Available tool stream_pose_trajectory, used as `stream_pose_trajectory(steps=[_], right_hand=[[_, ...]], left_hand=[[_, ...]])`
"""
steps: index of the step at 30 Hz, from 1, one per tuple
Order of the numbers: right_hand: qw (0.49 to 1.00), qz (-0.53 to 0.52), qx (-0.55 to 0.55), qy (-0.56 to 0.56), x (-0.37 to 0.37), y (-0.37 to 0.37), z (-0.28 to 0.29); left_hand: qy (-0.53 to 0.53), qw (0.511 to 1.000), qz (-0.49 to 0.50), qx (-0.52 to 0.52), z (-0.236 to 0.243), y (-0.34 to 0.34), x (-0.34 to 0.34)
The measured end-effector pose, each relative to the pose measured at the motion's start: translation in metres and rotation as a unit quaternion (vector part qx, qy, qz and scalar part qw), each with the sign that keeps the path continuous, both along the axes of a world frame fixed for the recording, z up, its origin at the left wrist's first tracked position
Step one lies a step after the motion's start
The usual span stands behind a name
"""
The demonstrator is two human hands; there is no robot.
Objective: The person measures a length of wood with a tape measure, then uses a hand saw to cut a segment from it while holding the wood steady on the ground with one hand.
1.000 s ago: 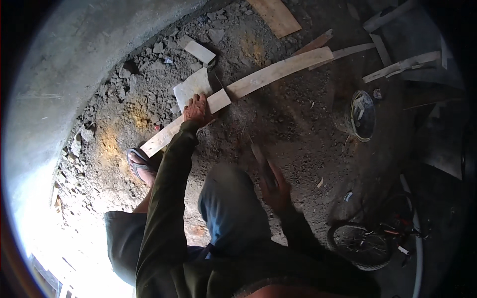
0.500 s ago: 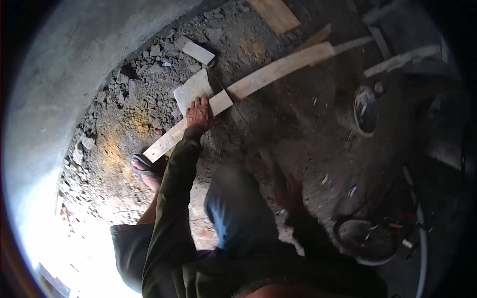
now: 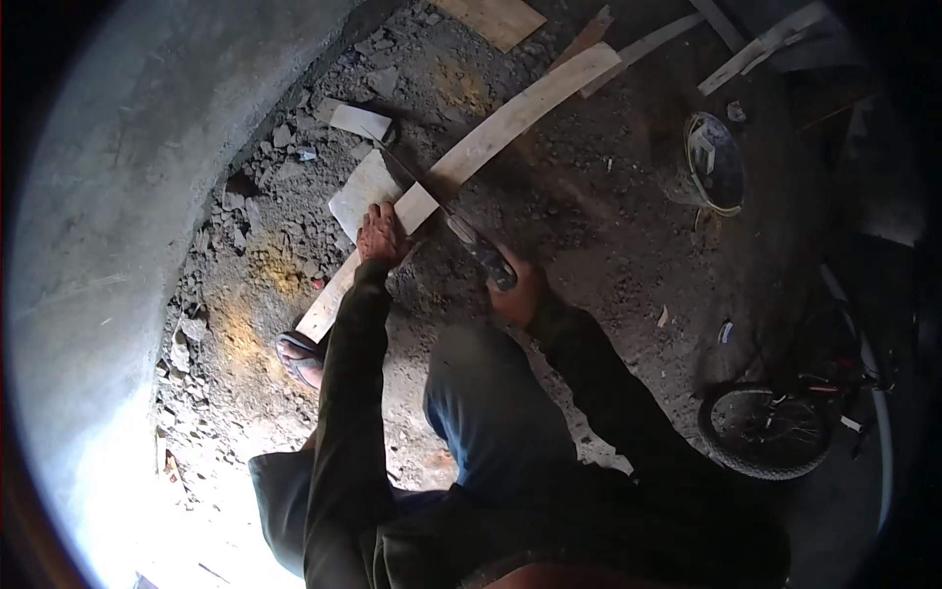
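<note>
My left hand presses on a pale wooden plank, fingers bent over it beside a whitish slab. My sandalled left foot is at the plank's lower end. In my right hand is a handsaw, gripped by its dark handle. Its thin blade lies across the plank just right of my left hand, where a long board continues toward the upper right. Whether the plank is cut through there I cannot tell.
A curved concrete wall borders rubble and dirt on the left. A small pale block lies beyond the slab. At right are a bucket, a bicycle wheel and a grey pipe; more boards lie at the top right.
My right hand has moved forward and left, pushing the saw farther across the plank. My left hand stays on the plank; the whole view has shifted somewhat.
</note>
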State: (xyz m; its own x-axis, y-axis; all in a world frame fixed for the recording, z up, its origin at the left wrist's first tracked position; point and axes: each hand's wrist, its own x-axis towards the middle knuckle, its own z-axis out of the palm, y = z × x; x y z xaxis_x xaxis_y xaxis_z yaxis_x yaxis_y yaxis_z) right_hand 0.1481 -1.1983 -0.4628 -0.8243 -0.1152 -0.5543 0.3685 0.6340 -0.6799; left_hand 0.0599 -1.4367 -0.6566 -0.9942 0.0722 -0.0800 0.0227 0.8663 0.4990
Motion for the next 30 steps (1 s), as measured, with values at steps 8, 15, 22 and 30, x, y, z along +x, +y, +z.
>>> stream_pose_trajectory(steps=[8, 15, 22, 30], right_hand=[[0.985, 0.025, 0.001, 0.174, 0.019, 0.008, -0.027], [0.981, 0.079, 0.023, 0.177, 0.082, 0.033, 0.024], [0.987, 0.042, -0.001, 0.158, -0.001, -0.003, -0.023], [0.986, 0.009, 0.013, 0.165, -0.007, 0.008, -0.045]], left_hand=[[-0.007, 1.0, 0.014, -0.012, -0.002, -0.008, 0.009], [0.044, 0.999, 0.014, -0.001, -0.001, -0.039, 0.028], [-0.008, 1.0, -0.002, 0.008, 0.007, -0.012, 0.01], [0.01, 1.0, 0.022, 0.012, 0.016, 0.002, 0.0]])
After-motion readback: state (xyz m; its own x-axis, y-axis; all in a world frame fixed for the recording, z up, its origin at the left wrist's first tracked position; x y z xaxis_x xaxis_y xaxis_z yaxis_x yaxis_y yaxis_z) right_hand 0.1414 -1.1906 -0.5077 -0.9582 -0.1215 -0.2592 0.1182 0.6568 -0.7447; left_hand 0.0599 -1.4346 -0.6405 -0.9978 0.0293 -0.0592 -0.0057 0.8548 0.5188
